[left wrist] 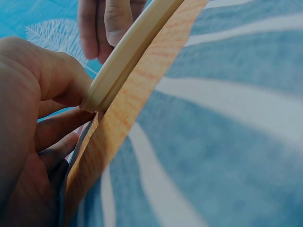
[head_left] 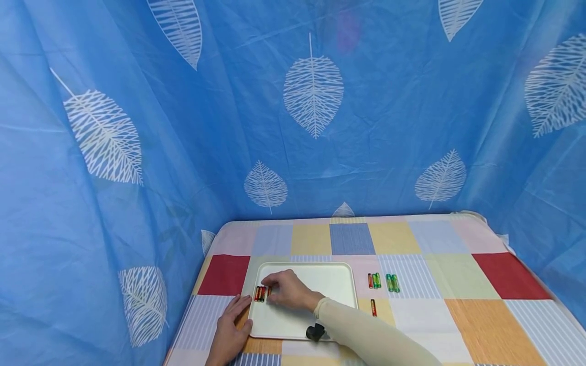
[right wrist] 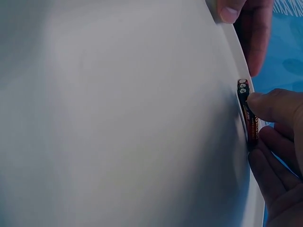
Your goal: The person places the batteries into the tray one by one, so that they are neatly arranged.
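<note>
My right hand [head_left: 290,291] reaches over the left part of a white tray [head_left: 316,284] and pinches a small red-and-black battery [head_left: 269,291] between thumb and fingers. Beside it, against the tray's left edge, more red-and-black batteries [head_left: 260,294] lie side by side. In the right wrist view the thumb is at the side of the batteries [right wrist: 248,116], with the other fingers around their near end. My left hand [head_left: 232,325] rests at the tray's left rim, its fingers extended and touching the edge. Its fingertips meet the rim [left wrist: 113,66] in the left wrist view.
Right of the tray, on the patchwork cloth, lie a red battery [head_left: 370,280] beside green ones [head_left: 376,280], and a green pair [head_left: 392,283]. Another red battery [head_left: 374,308] lies nearer the front. A blue leaf-patterned curtain [head_left: 366,168] stands behind the table.
</note>
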{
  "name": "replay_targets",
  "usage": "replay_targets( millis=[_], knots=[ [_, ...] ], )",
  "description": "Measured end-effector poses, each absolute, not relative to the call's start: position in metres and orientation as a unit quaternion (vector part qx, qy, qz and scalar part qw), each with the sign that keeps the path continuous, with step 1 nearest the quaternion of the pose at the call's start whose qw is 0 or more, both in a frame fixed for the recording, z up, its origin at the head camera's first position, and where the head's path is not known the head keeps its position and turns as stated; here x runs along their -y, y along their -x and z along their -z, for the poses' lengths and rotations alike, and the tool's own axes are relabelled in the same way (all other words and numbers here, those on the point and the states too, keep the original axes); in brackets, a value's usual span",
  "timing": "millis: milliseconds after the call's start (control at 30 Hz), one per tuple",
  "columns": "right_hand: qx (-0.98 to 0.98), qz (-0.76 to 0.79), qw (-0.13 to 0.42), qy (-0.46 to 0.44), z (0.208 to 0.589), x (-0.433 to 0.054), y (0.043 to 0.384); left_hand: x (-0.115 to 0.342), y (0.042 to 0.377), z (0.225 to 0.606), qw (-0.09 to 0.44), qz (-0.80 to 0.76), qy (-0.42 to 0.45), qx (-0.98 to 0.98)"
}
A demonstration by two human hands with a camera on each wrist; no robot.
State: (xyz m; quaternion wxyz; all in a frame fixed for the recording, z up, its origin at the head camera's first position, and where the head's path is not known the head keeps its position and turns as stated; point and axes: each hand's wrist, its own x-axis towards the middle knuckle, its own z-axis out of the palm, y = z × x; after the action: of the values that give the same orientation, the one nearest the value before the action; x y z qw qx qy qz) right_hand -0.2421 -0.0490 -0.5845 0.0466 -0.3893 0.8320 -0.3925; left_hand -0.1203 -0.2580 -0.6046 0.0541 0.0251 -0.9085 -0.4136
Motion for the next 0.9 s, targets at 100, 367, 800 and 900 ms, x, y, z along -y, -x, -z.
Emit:
replay_targets(
  millis=[100, 367, 800, 900],
  knots=[
    [-0.833, 0.389, 0.04, 0.39, 0.587, 0.052, 0.242, 0.257, 0.12, 0.604, 0.051, 0.413, -0.028, 0.909],
    [-0.838, 0.369, 0.024, 0.401, 0.583, 0.057, 0.24, 0.257, 0.12, 0.603, 0.05, 0.42, -0.033, 0.906],
    [-0.844, 0.352, 0.016, 0.406, 0.582, 0.06, 0.239, 0.256, 0.12, 0.602, 0.041, 0.419, -0.041, 0.906],
    [-0.846, 0.346, 0.015, 0.406, 0.584, 0.061, 0.239, 0.256, 0.12, 0.603, 0.043, 0.42, -0.042, 0.905]
  ],
)
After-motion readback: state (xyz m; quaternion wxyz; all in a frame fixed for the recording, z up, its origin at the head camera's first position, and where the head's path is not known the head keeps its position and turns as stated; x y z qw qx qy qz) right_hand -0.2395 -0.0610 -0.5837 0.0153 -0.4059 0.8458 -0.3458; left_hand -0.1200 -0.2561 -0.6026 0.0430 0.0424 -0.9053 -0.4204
